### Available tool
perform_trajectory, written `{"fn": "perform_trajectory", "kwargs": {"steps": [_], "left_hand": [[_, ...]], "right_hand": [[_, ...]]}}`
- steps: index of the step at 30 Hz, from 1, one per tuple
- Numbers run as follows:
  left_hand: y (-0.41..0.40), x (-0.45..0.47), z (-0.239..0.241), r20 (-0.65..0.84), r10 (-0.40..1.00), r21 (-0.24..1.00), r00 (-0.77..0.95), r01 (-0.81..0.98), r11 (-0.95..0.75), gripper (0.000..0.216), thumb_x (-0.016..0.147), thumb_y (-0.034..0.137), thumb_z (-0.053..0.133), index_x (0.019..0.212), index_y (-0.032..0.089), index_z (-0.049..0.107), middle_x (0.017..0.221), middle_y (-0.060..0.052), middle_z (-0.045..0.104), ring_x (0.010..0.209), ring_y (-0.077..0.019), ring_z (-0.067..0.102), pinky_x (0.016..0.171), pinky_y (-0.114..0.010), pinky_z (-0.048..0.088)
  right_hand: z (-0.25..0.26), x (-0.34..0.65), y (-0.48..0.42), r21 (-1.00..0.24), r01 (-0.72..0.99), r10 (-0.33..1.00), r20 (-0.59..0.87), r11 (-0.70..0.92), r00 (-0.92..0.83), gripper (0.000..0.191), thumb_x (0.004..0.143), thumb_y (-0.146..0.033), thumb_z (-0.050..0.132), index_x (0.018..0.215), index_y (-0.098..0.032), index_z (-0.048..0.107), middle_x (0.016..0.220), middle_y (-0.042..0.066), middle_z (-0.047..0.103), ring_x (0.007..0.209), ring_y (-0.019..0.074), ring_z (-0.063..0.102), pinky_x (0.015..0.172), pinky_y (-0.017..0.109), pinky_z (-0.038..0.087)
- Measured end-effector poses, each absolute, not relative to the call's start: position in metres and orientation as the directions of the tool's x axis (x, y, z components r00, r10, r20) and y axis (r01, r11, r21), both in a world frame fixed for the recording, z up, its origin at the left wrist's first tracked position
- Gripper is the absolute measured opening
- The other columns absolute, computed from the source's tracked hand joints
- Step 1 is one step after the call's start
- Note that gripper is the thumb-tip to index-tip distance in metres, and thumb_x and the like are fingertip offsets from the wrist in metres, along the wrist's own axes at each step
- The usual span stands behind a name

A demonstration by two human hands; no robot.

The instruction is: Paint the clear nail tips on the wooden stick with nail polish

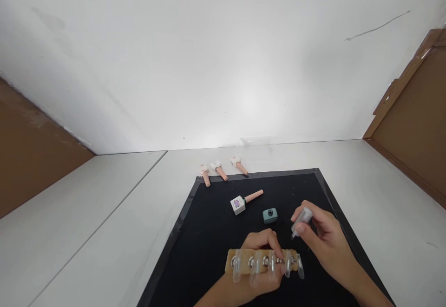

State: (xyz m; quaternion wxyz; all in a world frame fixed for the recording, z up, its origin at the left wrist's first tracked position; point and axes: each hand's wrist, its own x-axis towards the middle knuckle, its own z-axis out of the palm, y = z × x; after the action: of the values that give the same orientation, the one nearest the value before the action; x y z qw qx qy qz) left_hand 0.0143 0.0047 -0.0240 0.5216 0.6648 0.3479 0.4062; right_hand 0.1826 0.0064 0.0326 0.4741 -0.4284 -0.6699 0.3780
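Note:
My left hand [263, 284] grips a light wooden strip [244, 254] from below and behind, its fingers closed round it. Several clear false nail tips [272, 263] stand in a row along the strip on small metal-looking mounts. To the right, my right hand [324, 235] pinches the pale grey cap of a nail polish brush [302, 219]. The brush end points down and left, just above the strip's right end and apart from the nail tips. Beyond my hands, a small teal bottle [270, 216] with an uncapped dark neck sits on the mat.
A white polish bottle with a peach cap [239, 205] lies on the black mat [209, 232]. Three similar bottles [219, 170] lie at the mat's far left edge. A white wall [223, 65] rises behind the white table [114, 232]; brown cardboard panels [414, 107] flank both sides.

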Motion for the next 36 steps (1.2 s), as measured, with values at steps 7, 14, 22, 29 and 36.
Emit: {"fn": "perform_trajectory", "kwargs": {"steps": [7, 14, 22, 29, 36], "left_hand": [[0.005, 0.015, -0.017, 0.174, 0.888, 0.982, 0.425, -0.002, -0.191, 0.017, 0.06, 0.008, 0.06, 0.058, 0.018, 0.046, 0.054, 0.005, 0.046, 0.048, -0.0074, 0.043, 0.05, -0.019, 0.036], [0.006, 0.014, -0.02, 0.19, 0.889, 0.98, 0.416, -0.139, -0.144, 0.031, 0.063, 0.02, 0.072, 0.056, 0.017, 0.042, 0.051, 0.007, 0.04, 0.043, -0.0031, 0.032, 0.043, -0.016, 0.027], [0.008, 0.007, -0.028, 0.104, 0.815, 0.874, 0.57, -0.443, 0.198, 0.033, 0.068, 0.032, 0.076, 0.066, 0.016, 0.047, 0.059, 0.007, 0.046, 0.032, 0.002, 0.032, 0.029, -0.01, 0.027], [0.006, 0.005, -0.032, 0.07, 0.818, 0.889, 0.571, -0.407, 0.208, 0.035, 0.068, 0.037, 0.076, 0.066, 0.016, 0.048, 0.059, 0.007, 0.046, 0.033, 0.0019, 0.034, 0.03, -0.011, 0.027], [0.007, 0.006, -0.027, 0.103, 0.807, 0.882, 0.582, -0.428, 0.197, 0.036, 0.068, 0.037, 0.076, 0.066, 0.016, 0.047, 0.059, 0.008, 0.044, 0.032, 0.0024, 0.034, 0.029, -0.01, 0.026]], "right_hand": [[0.035, 0.18, 0.006, -0.915, 0.176, 0.912, 0.311, 0.363, -0.268, 0.035, 0.087, -0.05, 0.053, 0.07, -0.019, 0.054, 0.062, -0.003, 0.044, 0.051, 0.0115, 0.042, 0.047, 0.022, 0.038], [0.031, 0.18, 0.005, -0.953, 0.082, 0.953, 0.283, 0.293, -0.109, 0.034, 0.086, -0.052, 0.054, 0.075, -0.021, 0.06, 0.064, -0.001, 0.053, 0.055, 0.0134, 0.048, 0.05, 0.022, 0.042], [0.032, 0.179, 0.003, -0.973, -0.106, 0.943, 0.225, 0.205, -0.245, 0.033, 0.086, -0.053, 0.054, 0.08, -0.022, 0.065, 0.069, 0.0, 0.052, 0.057, 0.0125, 0.049, 0.054, 0.021, 0.044], [0.034, 0.178, 0.003, -0.973, -0.002, 0.967, 0.23, 0.231, -0.115, 0.032, 0.085, -0.052, 0.056, 0.079, -0.021, 0.063, 0.07, 0.001, 0.056, 0.06, 0.0149, 0.053, 0.056, 0.023, 0.047], [0.036, 0.177, 0.004, -0.975, -0.049, 0.949, 0.223, 0.218, -0.223, 0.032, 0.086, -0.051, 0.056, 0.078, -0.021, 0.064, 0.068, -0.001, 0.053, 0.057, 0.0125, 0.048, 0.054, 0.021, 0.044]]}}
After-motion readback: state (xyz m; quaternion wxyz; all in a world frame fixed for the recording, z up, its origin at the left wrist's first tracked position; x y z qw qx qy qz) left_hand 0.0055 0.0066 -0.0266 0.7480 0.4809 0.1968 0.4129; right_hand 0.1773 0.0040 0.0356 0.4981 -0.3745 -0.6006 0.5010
